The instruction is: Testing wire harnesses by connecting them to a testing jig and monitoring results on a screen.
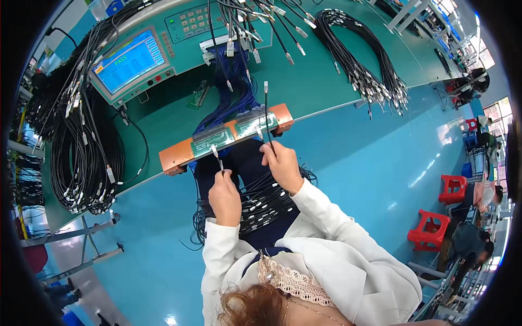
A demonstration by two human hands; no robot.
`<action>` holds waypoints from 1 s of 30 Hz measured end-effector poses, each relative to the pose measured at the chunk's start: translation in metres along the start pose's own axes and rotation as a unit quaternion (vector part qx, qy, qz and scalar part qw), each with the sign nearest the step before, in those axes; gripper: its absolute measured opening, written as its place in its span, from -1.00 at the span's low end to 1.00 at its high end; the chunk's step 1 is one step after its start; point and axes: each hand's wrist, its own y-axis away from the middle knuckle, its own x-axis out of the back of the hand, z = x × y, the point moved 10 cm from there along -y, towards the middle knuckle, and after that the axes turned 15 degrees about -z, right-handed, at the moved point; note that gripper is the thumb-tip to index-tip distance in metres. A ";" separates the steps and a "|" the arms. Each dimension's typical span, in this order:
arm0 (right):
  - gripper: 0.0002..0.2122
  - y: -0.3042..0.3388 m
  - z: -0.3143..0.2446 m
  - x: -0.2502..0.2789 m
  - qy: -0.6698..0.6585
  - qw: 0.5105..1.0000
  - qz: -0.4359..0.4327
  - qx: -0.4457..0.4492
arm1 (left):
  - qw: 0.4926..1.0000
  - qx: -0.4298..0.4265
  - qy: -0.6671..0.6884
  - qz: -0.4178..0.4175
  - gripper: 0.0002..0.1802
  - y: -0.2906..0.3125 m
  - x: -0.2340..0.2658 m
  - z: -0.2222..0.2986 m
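"So, which way do the cables run?"
"Both point away from the person, at the orange test fixture [177,154]. The left black cable [220,162] tilts slightly left, its plug [214,149] at a green circuit board [202,142]; the right black cable [267,111] stands nearly upright across the fixture."
"What's hidden?"
"Whether that plug is seated is unclear. The cables vanish inside the hands."
"And those?"
"The left hand [225,199] pinches its cable, knuckles up; the right hand [284,167], farther forward, closes thumb and finger on the other."
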 end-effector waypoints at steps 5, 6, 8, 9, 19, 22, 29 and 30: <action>-0.83 0.047 0.024 0.004 0.058 0.996 -0.038 -0.052 | 0.997 -0.064 -0.032 0.036 -0.81 0.047 0.015 0.003; -0.84 0.057 0.031 0.032 0.134 0.990 0.034 0.006 | 0.989 -0.115 -0.051 0.082 -0.77 0.063 0.026 0.000; -0.82 0.085 0.070 0.097 0.146 0.976 0.145 -0.065 | 0.995 0.034 0.051 0.082 -0.69 0.088 0.068 -0.088; -0.79 0.098 0.078 0.135 0.139 0.961 0.206 -0.118 | 0.953 -0.108 -0.206 0.196 -0.66 0.108 0.113 -0.092; -0.79 0.136 0.188 0.261 -0.376 0.858 0.343 -0.072 | 0.661 0.181 0.526 0.504 -0.69 0.282 0.267 -0.345; -0.77 0.080 0.108 0.201 -0.278 0.930 0.238 -0.026 | 0.787 0.100 0.504 0.341 -0.71 0.206 0.252 -0.257; -0.77 0.009 0.008 0.006 -0.345 0.931 -0.096 -0.070 | 0.848 0.017 0.524 -0.084 -0.75 0.030 0.038 -0.046; -0.77 0.003 0.007 -0.005 -0.365 0.923 -0.101 -0.066 | 0.833 0.008 0.542 -0.105 -0.76 0.015 0.017 -0.035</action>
